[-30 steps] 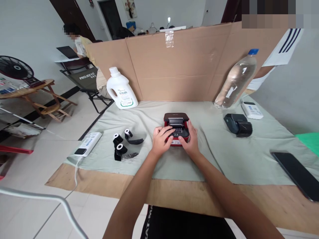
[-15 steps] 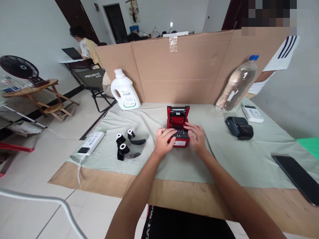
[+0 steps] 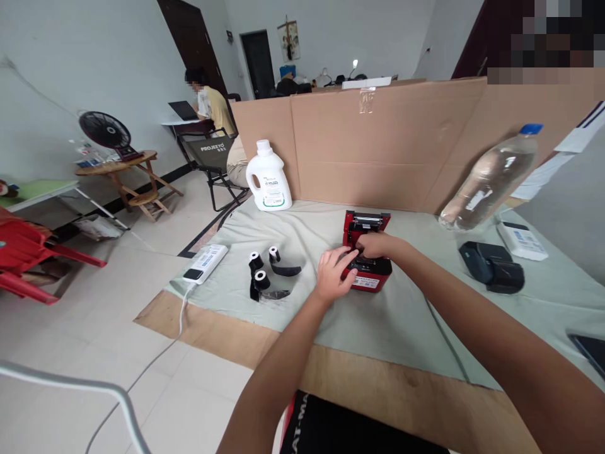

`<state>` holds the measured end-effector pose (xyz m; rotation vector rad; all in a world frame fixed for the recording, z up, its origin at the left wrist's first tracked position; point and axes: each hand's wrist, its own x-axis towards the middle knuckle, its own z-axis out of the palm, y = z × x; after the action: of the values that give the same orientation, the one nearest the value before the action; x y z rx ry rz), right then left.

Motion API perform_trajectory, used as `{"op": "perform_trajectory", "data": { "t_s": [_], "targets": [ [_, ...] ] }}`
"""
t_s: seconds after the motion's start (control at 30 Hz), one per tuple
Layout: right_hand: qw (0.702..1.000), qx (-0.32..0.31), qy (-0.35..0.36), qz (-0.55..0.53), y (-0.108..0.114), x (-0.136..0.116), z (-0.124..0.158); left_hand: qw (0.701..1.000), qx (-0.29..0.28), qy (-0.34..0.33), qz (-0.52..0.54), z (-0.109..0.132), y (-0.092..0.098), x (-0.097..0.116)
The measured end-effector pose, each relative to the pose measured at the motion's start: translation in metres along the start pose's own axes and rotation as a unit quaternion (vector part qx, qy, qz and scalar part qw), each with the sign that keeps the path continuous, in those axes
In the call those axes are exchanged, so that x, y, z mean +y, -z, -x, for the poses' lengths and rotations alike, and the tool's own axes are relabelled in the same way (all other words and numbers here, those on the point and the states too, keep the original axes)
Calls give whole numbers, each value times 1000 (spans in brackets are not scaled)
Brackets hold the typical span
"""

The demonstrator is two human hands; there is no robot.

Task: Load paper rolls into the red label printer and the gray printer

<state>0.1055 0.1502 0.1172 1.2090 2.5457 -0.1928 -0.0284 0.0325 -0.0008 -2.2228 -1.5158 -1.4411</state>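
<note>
Shows red printer (image 3: 368, 271) just right of frame centre, on pale green cloth (image 3: 378, 334). Points its white front label (image 3: 366, 282) toward the bottom edge, slanting slightly down to the right; carries lid (image 3: 367, 221) open and upright at the back. Looks close to square, so can't call a sure long axis; runs the lid's bar left to right. Rests left hand (image 3: 332, 277) over the printer's left edge, fingers loosely spread. Dips right hand (image 3: 375, 244) into the open printer from the right; hides fingertips, so can't tell if pinching. Has three black rolls (image 3: 261, 279) left of frame centre, near each other, well apart from printer, loose ends trailing right or down. Shows white jug (image 3: 270, 183) left of centre by cardboard (image 3: 378, 145), clear bottle (image 3: 491, 183) upper right, black device (image 3: 491, 268) at right, phone (image 3: 588, 350) cut off at right edge.
</note>
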Motion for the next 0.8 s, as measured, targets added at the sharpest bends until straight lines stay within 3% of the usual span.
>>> {"op": "perform_trajectory", "data": {
  "t_s": [0.13,0.23,0.4,0.47,0.53,0.63,0.73,0.8],
  "targets": [
    [1000,8,7,-9,-1,4,4,1000,11,20,12,-1,3,-2],
    [990,74,19,-122,-2,17,20,998,25,42,35,-1,5,-4],
    [917,224,13,-330,4,25,44,991,63,89,82,-3,5,-7],
    [870,278,31,-405,12,13,41,987,74,96,102,-4,4,-8],
    [842,309,68,-437,24,-10,30,985,82,105,114,-4,4,-9],
    [862,317,126,-375,45,-58,0,983,77,126,109,-5,2,-10],
    [919,301,144,-208,60,-111,-43,983,67,137,105,-6,0,-12],
    [957,245,131,-85,60,-144,-75,983,52,147,96,-7,-1,-14]
  ]
}}
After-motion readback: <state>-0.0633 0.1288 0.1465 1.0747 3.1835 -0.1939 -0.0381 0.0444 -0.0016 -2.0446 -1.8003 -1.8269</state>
